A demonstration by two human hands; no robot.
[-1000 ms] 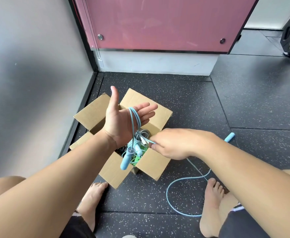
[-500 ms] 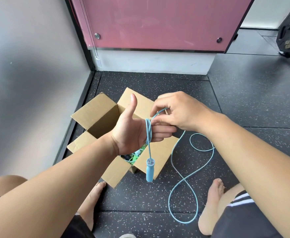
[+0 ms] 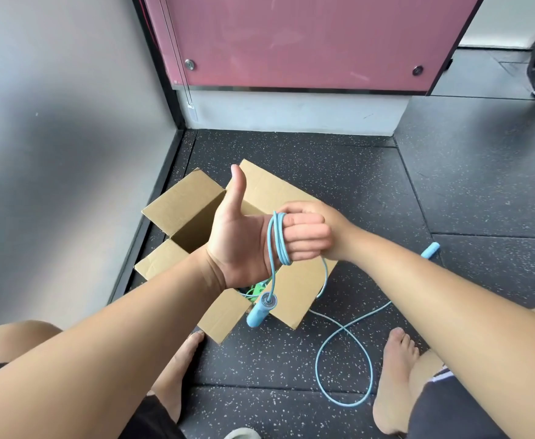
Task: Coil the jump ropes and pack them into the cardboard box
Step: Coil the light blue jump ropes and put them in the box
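Pale-blue plastic jump rope [image 3: 282, 248], likely limp, loops the curled fingers [image 3: 307, 239] of the left hand [image 3: 240, 245] — pinch those coils; fingers of the right hand [image 3: 335, 228] hidden.

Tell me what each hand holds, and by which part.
Left hand holds the blue jump rope by cord loops wound round its curled fingers; one handle dangles below. Right hand is behind those fingers; its grip is hidden.

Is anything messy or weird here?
Nothing broken. The blue jump rope is only part-coiled round the left hand; the rest sprawls in a loop on the floor, its far handle lying outside the cardboard box.
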